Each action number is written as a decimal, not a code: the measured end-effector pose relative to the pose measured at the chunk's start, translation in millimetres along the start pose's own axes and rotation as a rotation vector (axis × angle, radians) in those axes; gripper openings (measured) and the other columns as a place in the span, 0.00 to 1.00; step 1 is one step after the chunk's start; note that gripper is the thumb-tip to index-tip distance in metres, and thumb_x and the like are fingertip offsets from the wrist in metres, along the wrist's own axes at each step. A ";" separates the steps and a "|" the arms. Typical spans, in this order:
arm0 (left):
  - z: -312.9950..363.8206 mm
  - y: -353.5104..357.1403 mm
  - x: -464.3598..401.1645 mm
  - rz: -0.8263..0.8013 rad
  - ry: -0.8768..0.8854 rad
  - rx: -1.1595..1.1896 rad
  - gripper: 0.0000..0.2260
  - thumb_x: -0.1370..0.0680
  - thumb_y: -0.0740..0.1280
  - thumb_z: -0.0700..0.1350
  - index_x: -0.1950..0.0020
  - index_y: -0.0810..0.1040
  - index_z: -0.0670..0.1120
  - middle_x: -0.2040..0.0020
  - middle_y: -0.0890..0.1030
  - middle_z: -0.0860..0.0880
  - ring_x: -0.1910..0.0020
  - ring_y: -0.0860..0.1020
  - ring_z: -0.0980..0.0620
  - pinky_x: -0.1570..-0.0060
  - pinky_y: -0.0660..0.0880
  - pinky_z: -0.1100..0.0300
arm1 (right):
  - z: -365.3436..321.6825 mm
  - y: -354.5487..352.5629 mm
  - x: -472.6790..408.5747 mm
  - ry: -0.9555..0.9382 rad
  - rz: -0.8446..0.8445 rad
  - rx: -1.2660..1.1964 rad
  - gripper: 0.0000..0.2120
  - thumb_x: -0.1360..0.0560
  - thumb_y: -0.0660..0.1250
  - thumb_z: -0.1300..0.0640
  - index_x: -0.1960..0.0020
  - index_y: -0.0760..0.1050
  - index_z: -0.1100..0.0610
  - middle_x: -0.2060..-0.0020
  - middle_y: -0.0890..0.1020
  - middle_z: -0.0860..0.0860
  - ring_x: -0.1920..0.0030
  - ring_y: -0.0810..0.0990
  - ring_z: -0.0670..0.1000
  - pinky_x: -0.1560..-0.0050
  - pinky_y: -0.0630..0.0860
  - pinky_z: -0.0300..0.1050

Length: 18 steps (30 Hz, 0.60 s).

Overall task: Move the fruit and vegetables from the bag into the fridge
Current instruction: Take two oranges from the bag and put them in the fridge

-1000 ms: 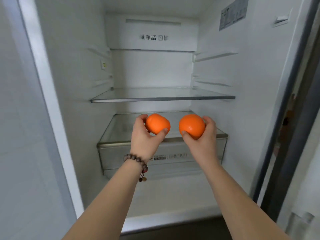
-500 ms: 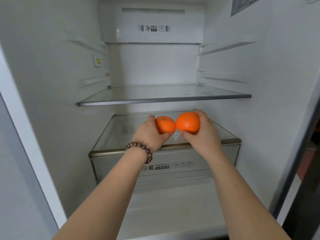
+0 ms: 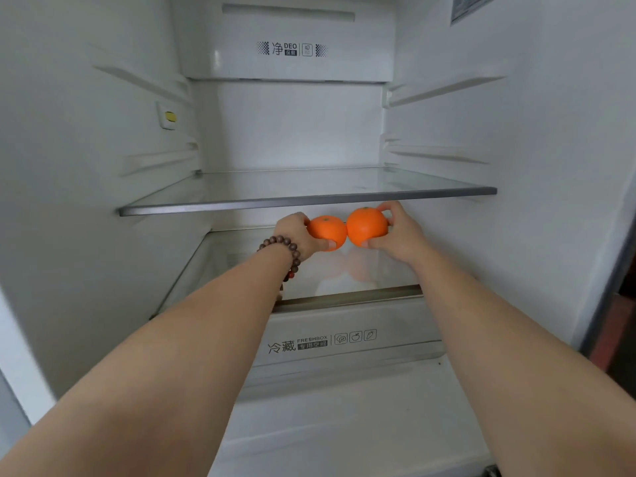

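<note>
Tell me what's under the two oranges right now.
Under the left orange and right orange is the glass drawer cover, showing their faint reflection. Whether they touch it, or what the drawer holds, cannot be seen.

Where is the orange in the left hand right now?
In the head view, the left orange sits centre frame, held over the glass drawer cover, below the glass shelf, against the right orange.

Two bright orange fruits against a white fridge interior.

The left orange (image 3: pixel 327 232) and right orange (image 3: pixel 366 226) are vivid orange, each with a small greenish stem spot on top. Around them the fridge (image 3: pixel 103 132) walls are white; the glass shelf (image 3: pixel 306 201) above the oranges has a grey-silver edge. The bracelet (image 3: pixel 285 249) beads look dark brown, perhaps one red. The drawer (image 3: pixel 344 339) below is white with grey-black lettering.
</note>
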<state>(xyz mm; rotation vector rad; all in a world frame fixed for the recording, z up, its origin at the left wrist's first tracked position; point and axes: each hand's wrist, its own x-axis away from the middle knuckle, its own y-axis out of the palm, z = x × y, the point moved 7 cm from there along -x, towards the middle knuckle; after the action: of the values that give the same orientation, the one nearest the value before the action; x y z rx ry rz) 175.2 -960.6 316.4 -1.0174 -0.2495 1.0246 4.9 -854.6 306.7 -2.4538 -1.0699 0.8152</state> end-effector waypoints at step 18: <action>-2.4 13.5 -28.5 -0.074 0.004 -0.095 0.39 0.28 0.66 0.64 0.27 0.59 0.43 0.32 0.70 0.44 0.35 0.71 0.45 0.46 0.69 0.56 | 16.5 6.7 -35.0 0.005 -0.009 0.025 0.42 0.37 0.78 0.55 0.29 0.59 0.52 0.35 0.72 0.54 0.36 0.72 0.56 0.38 0.71 0.54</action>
<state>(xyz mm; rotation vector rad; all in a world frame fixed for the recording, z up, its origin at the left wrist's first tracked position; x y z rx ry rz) 153.4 -983.1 311.9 -1.0880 -0.3330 0.9507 -21.0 -883.9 303.3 -2.4272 -1.0620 0.8142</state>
